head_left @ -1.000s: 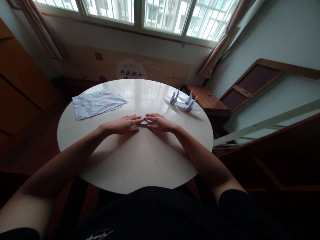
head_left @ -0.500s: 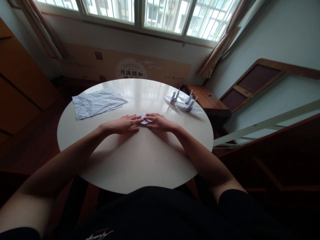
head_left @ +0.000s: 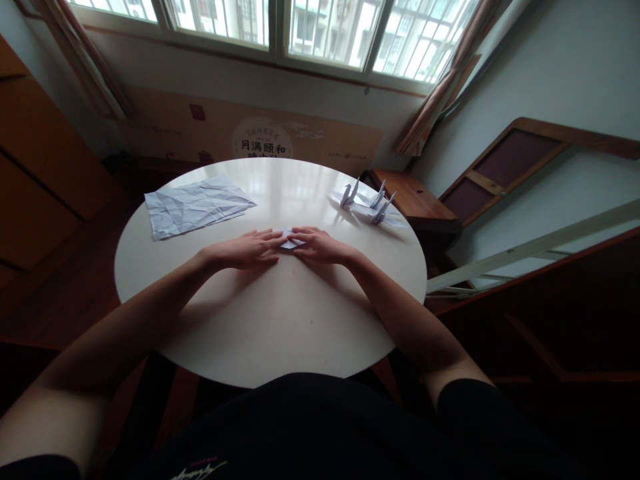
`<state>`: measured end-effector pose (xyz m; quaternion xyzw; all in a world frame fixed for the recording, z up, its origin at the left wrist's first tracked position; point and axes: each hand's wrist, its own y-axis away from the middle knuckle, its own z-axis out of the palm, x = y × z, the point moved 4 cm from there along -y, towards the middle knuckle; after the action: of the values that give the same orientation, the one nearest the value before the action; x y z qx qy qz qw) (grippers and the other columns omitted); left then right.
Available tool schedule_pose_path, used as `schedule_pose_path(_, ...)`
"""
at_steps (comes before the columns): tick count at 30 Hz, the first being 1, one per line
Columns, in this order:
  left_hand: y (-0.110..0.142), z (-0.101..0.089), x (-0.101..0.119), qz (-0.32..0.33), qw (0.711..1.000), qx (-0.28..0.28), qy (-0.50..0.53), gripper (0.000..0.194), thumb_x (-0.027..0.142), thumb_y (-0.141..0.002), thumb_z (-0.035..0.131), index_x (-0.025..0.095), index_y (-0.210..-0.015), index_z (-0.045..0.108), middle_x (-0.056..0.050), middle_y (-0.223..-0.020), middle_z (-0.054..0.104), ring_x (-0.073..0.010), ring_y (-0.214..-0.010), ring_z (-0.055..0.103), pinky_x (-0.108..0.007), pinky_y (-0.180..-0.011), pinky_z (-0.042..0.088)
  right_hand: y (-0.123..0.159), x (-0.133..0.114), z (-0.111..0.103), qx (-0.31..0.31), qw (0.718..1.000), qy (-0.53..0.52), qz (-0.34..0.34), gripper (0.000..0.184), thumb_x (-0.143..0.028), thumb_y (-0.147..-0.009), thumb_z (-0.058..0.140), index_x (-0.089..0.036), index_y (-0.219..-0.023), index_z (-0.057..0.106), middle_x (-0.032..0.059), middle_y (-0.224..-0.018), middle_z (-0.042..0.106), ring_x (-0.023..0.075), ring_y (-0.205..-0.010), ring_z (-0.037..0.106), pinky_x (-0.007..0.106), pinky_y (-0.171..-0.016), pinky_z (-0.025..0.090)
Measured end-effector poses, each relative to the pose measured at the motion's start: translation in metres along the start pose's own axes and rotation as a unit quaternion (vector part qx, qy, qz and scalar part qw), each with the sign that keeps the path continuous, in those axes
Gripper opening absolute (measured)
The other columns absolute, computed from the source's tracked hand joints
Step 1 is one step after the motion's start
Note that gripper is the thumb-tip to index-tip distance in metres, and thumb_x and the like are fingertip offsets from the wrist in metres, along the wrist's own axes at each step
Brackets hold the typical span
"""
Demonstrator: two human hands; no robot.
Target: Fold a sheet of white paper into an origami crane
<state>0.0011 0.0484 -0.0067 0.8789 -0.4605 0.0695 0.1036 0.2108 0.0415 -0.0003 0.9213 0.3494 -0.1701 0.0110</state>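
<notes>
A small folded piece of white paper (head_left: 292,244) lies flat on the round white table (head_left: 280,320), in the middle of the view. My left hand (head_left: 253,249) rests on its left side, palm down, with the fingers stretched out. From the other side my right hand (head_left: 320,245) lies over the paper's right part, fingers also extended and slightly spread. Both sets of fingertips touch the paper and cover its two ends, so only its centre shows.
Creased white sheets (head_left: 197,207) lie at the table's back left. Several folded paper cranes (head_left: 377,205) stand on white paper at the back right. A brown wooden stool or small table (head_left: 417,197) is beyond the right edge, and a window (head_left: 330,33) is behind.
</notes>
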Motion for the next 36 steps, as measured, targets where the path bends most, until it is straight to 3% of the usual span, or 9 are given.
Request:
schedule_pose_path(13, 0.0005, -0.0022, 0.0027, 0.0, 1.0, 0.0, 0.004, 0.065, 0.048, -0.109, 0.04, 0.027, -0.166, 0.018, -0.01, -0.17, 0.019, -0.0298, -0.157, 0.018, -0.046, -0.124, 0.019, -0.0004, 0.0015, 0.001, 0.001, 1.0, -0.003, 0.002, 0.053, -0.047, -0.098, 0.06, -0.025, -0.146, 0.058, 0.0145, -0.154, 0.052, 0.0331, -0.145, 0.045, 0.052, -0.118, 0.036)
schedule_pose_path(36, 0.0004, -0.001, 0.0015, 0.004, 1.0, 0.004, -0.001, 0.067, 0.047, -0.109, 0.041, 0.027, -0.167, 0.014, -0.01, -0.17, 0.019, -0.0311, -0.157, 0.018, -0.046, -0.125, 0.019, -0.0005, 0.0012, 0.0011, -0.006, 1.0, 0.003, 0.007, 0.053, -0.047, -0.098, 0.058, -0.024, -0.146, 0.057, 0.0153, -0.155, 0.051, 0.0325, -0.146, 0.044, 0.051, -0.118, 0.036)
